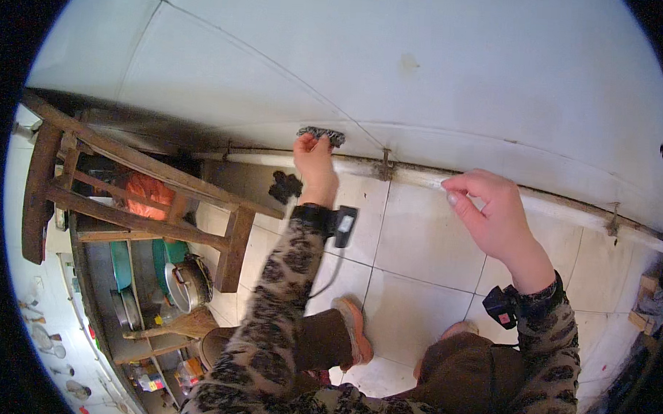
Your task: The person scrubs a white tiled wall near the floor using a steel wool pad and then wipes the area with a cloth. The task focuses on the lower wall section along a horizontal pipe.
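Observation:
My left hand (318, 160) grips a grey scrubbing pad (336, 137), perhaps steel wool, and holds it against the tiled wall (423, 95). Just below runs a long white pipe (420, 176), fixed to the wall's foot by rusty brackets (386, 166). Along the pipe to the right, my right hand (490, 212) hovers with nothing visible in it; thumb and index fingertips are slightly apart. Whether those fingertips touch the pipe I cannot tell. A dark crumpled clump (285, 187) lies on the floor beside my left wrist.
At left, a wooden bench (139, 217) lies or leans near the wall. Behind it, a shelf unit (96, 286) holds bowls and bottles; a metal pot (189, 284) and straw brush (188, 323) are nearby. Floor tiles (423, 232) lie below the pipe. Wooden pieces (644, 305) sit far right.

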Demonstrator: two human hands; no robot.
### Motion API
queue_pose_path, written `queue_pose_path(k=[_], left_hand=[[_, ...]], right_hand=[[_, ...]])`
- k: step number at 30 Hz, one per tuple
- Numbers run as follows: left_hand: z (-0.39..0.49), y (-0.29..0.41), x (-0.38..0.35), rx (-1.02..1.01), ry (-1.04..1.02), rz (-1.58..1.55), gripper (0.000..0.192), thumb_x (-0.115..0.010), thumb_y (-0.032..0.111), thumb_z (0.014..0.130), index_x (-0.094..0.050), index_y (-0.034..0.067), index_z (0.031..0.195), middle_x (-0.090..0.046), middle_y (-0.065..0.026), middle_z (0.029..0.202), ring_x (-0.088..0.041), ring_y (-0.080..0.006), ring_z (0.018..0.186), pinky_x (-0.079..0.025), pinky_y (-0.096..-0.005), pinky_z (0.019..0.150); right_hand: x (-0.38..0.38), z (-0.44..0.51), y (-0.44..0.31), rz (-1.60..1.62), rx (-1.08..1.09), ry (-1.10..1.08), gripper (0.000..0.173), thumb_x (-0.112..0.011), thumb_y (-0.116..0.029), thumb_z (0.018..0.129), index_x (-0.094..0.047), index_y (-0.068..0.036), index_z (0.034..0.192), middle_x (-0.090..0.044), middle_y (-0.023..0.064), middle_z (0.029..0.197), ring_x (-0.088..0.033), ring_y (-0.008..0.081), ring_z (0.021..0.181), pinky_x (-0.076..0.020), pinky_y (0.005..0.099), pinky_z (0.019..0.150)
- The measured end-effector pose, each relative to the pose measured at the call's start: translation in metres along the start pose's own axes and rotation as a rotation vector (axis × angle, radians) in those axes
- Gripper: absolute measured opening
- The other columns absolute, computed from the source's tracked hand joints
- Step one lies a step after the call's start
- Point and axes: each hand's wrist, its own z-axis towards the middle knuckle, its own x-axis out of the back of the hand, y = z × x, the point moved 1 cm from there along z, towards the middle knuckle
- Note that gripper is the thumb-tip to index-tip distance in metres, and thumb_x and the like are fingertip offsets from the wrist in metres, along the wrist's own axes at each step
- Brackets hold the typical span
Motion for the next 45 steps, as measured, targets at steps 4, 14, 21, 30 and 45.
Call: queue_pose_path(k=[4, 14, 21, 30, 45], left_hand=[[-0.045, -0.039, -0.034, -0.156, 0.074, 0.194, 0.029, -0.068, -0.002, 0.075, -0.054, 0.000, 0.101, -0.055, -0.0029, 0.083, -0.051, -0.0127, 0.074, -0.046, -0.0260, 0.067], [-0.042, -0.029, -0.034, -0.099, 0.115, 0.096, 0.018, -0.068, -0.003, 0.073, -0.058, -0.003, 0.088, -0.058, -0.0027, 0.081, -0.052, -0.0119, 0.072, -0.044, -0.0248, 0.066], [-0.044, -0.022, -0.040, 0.055, 0.117, 0.031, 0.023, -0.069, -0.002, 0.071, -0.060, -0.003, 0.092, -0.059, -0.0037, 0.082, -0.053, -0.0120, 0.074, -0.044, -0.0250, 0.067], [-0.034, 0.005, -0.034, -0.038, 0.179, -0.065, 0.021, -0.067, -0.003, 0.074, -0.060, -0.002, 0.094, -0.059, -0.0035, 0.086, -0.052, -0.0105, 0.074, -0.045, -0.0231, 0.065], [-0.041, 0.025, -0.041, -0.212, 0.169, 0.047, 0.018, -0.067, -0.001, 0.073, -0.063, -0.003, 0.091, -0.063, -0.0064, 0.084, -0.055, -0.0129, 0.070, -0.046, -0.0261, 0.065]], right_hand=[[-0.004, 0.003, -0.001, 0.000, -0.008, 0.012, 0.012, -0.060, -0.011, 0.081, -0.064, -0.002, 0.088, -0.063, 0.0132, 0.080, -0.061, 0.0288, 0.074, -0.0482, 0.0351, 0.067], [-0.006, 0.003, 0.005, -0.021, -0.028, 0.015, 0.009, -0.060, -0.004, 0.081, -0.064, -0.001, 0.088, -0.064, 0.0110, 0.082, -0.061, 0.0229, 0.076, -0.0473, 0.0305, 0.069], [-0.016, 0.006, 0.009, -0.003, -0.025, -0.042, 0.010, -0.061, -0.005, 0.081, -0.064, -0.001, 0.089, -0.064, 0.0111, 0.083, -0.061, 0.0224, 0.076, -0.0472, 0.0311, 0.070], [-0.016, 0.001, 0.011, -0.009, -0.027, -0.047, 0.011, -0.061, -0.006, 0.081, -0.064, -0.001, 0.090, -0.064, 0.0113, 0.083, -0.061, 0.0227, 0.076, -0.0477, 0.0309, 0.070], [-0.026, 0.005, 0.007, -0.003, -0.048, -0.058, 0.011, -0.060, -0.006, 0.082, -0.064, -0.001, 0.090, -0.063, 0.0112, 0.082, -0.060, 0.0219, 0.076, -0.0474, 0.0305, 0.070]])
